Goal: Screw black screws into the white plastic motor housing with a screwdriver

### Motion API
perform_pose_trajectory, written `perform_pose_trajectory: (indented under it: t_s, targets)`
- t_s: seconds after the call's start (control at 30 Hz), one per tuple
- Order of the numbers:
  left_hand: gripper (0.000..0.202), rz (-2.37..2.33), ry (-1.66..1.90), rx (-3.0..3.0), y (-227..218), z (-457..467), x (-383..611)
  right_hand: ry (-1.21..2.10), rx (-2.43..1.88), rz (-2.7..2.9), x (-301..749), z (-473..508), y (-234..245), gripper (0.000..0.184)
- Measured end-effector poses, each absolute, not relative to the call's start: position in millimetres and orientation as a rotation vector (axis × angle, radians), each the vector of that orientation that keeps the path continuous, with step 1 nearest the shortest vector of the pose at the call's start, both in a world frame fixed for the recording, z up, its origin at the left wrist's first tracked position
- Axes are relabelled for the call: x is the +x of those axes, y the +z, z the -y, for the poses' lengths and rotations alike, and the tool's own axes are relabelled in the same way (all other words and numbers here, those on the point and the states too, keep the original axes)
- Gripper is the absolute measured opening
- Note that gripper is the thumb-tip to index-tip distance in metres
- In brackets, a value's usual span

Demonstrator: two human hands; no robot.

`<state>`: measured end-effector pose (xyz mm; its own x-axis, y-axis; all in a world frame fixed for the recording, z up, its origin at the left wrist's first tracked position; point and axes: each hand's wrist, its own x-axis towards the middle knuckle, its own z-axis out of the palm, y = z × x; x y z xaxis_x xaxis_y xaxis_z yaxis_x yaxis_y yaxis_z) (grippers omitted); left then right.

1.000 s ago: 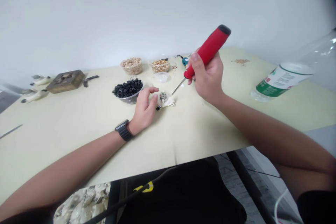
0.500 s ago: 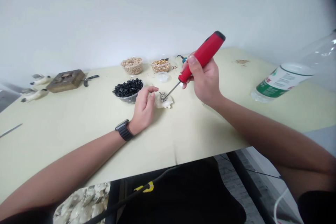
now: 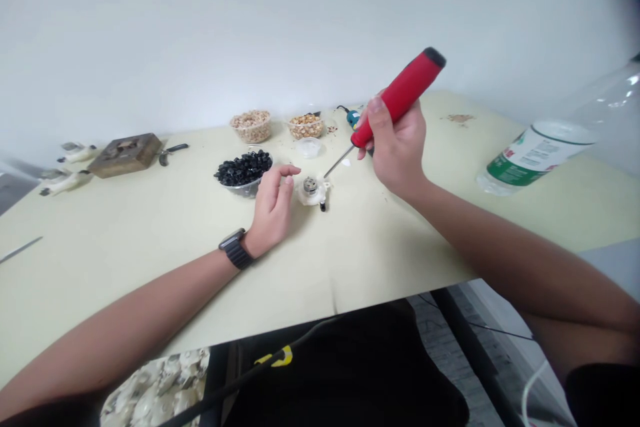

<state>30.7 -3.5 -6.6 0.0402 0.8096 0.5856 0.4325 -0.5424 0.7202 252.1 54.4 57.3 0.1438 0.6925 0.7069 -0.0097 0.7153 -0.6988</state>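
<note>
Right hand [image 3: 397, 153], centre right of frame: fingers closed around a red-handled tool [image 3: 407, 87]; thin metal shaft slanting down to the left, tip at the upper right edge of the part below, contact not discernible.

White part [image 3: 313, 192], one, centre of frame: lies on the pale yellow surface [image 3: 370, 247]; round grey metal piece on top, black end pointing toward the lower edge.

Left hand [image 3: 273, 207], just left of the part: fingers loosely curled, thumb and forefinger apart, nothing gripped; whether it touches the part cannot be told. Dark watch [image 3: 233, 248] at wrist.

Behind, upper centre: clear bowl [image 3: 243, 191] of black pieces; tub [image 3: 257, 136] of beige pieces; second tub [image 3: 305, 134], yellow-brown pieces; small clear dish [image 3: 309, 147].

Upper left: brown block [image 3: 125, 157].

Right of frame: clear bottle [image 3: 537, 157], green-and-white label, tilted in view.
</note>
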Motion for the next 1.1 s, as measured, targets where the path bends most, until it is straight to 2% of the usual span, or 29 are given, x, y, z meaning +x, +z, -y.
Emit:
perform_pose_trajectory:
  t_s: [0.27, 0.6, 0.93, 1.1]
  targets:
    - [0.033, -1.260, 1.486, 1.996, -5, 4, 32, 0.596, -0.684, 1.433, 254, -57, 53, 0.056]
    - [0.031, -1.265, 1.455, 2.000, -5, 4, 31, 0.583, -0.677, 1.408, 255, -56, 57, 0.053]
    - [0.034, -1.267, 1.486, 1.993, -4, 5, 34, 0.820, -0.632, 1.517, 249, -45, 55, 0.054]
    - [0.036, -1.255, 1.521, 1.990, -1, 8, 35, 0.890, -0.602, 1.592, 247, -38, 56, 0.062]
